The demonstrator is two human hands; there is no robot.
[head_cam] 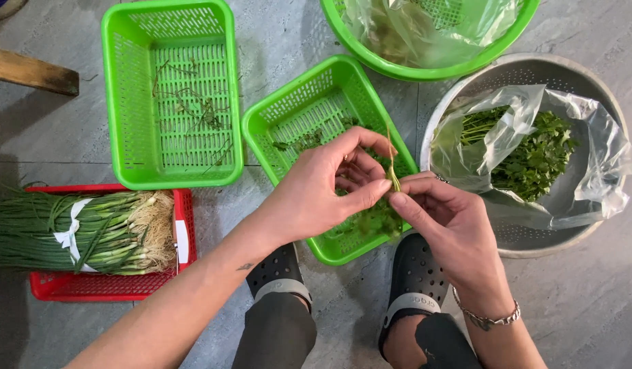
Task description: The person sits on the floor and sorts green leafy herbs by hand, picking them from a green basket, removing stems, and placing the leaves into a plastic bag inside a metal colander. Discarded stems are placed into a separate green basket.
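Both hands pinch one herb sprig [392,171] above the middle green basket [288,109]: left hand [323,188] and right hand [442,219] each clenched on its stem. Best kept low over the basket so trimmings drop inside.

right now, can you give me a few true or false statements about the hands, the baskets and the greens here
1. Both hands, the left hand and the right hand, pinch one herb sprig between them. True.
2. The spring onions lie in a green basket. False: the bundle rests on a red basket.
3. The sprig is held over the metal bowl. False: it is over the small green basket.
4. Leafy herbs in a clear plastic bag sit in the metal bowl. True.
5. The large green basket is heaped with herbs. False: it holds only a few thin stems.
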